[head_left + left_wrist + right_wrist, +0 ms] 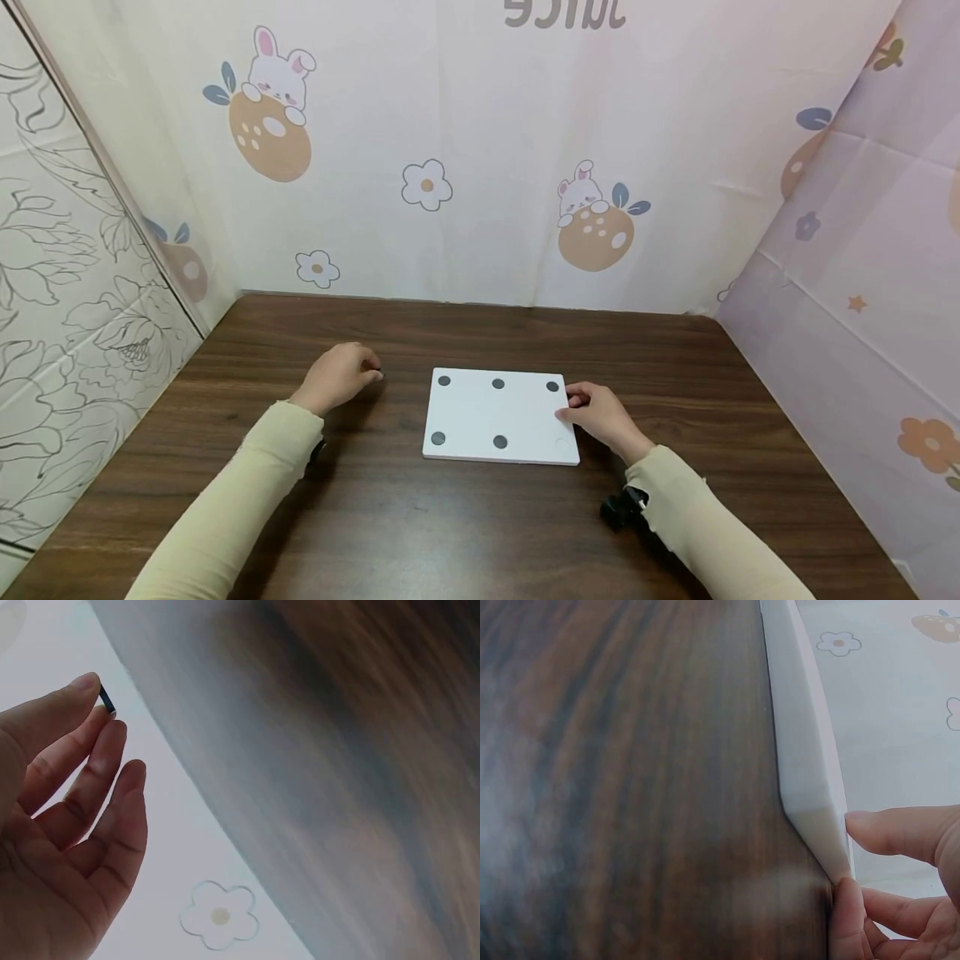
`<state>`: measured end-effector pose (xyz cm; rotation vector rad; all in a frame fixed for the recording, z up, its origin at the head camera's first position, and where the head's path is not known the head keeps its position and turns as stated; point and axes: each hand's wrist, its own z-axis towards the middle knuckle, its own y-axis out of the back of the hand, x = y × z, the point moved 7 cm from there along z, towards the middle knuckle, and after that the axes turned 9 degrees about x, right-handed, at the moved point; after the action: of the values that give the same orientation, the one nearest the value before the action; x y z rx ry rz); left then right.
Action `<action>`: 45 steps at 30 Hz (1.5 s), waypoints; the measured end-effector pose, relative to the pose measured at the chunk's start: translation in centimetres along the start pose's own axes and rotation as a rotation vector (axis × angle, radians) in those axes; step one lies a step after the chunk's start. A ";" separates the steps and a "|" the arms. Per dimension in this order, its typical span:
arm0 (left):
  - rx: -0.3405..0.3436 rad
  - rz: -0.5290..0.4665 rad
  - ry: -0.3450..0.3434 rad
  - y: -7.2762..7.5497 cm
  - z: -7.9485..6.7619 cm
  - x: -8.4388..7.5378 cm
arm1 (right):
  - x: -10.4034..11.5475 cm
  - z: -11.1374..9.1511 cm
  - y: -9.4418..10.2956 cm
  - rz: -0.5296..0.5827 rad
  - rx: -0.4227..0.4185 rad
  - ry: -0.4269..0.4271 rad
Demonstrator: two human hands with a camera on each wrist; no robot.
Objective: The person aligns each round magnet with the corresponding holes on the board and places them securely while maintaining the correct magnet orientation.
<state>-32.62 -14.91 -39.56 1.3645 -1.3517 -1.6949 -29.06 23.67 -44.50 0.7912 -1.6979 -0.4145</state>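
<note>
My left hand (340, 379) is over the left part of the table, apart from the white board. Between its thumb and index finger it pinches a small thin dark disc (107, 699), seen nearly edge-on in the left wrist view; the other fingers are loosely bent. A flat white rectangular board (480, 412) lies on the table, with several dark round discs (500, 442) on its top. A faint round outline shows at its near right corner. My right hand (603, 417) holds the board's right edge, thumb on top and fingers against the side.
The brown wood-grain table (420, 533) reaches back to a white curtain (480, 250) printed with rabbits and flowers. A panel with line-drawn flowers (90, 333) stands on the left, and another printed curtain (862, 350) on the right. Both wrists wear dark straps.
</note>
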 end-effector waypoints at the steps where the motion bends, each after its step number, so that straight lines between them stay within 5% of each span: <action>1: 0.001 -0.002 -0.007 0.0 0.0 -0.4 | 0.0 0.0 0.0 0.002 0.001 0.000; 25: 0.008 -0.025 -0.107 -1.3 -0.3 -7.5 | 0.0 -0.1 0.0 0.005 -0.002 0.000; 45: 0.067 0.025 -0.220 -3.1 0.0 -11.8 | 0.1 -0.1 0.1 0.001 -0.002 0.002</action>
<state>-28.44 -3.54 -38.26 1.2193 -1.5527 -1.8406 -29.01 23.69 -44.39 0.7890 -1.6958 -0.4142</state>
